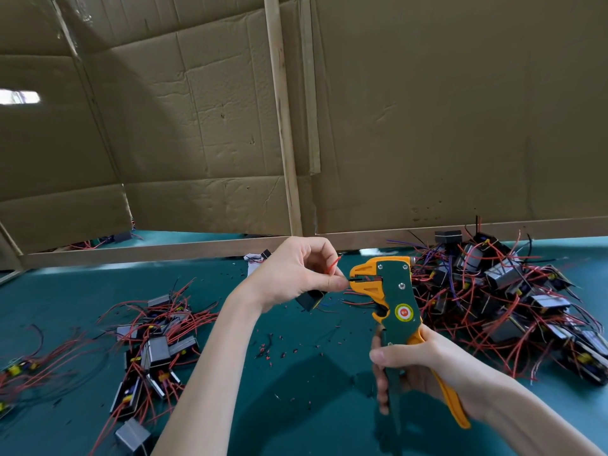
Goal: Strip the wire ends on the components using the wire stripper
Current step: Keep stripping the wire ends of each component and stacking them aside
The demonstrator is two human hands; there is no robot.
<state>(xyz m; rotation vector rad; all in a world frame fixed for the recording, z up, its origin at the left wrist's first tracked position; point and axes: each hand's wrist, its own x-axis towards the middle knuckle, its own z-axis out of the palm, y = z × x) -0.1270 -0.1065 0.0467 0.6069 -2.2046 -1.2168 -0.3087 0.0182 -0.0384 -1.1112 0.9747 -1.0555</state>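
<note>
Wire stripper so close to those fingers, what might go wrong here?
The left hand pinches the wire right at the stripper's mouth, so squeezing could nip a fingertip. The dangling component may tug the wire askew, giving a poor strip. Cut insulation bits litter the mat and could stick to parts.

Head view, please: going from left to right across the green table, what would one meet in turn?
Left pile of wired components → left hand pinching a wire, with a component hanging below it → wire stripper gripped by the right hand → right pile of components.
</note>
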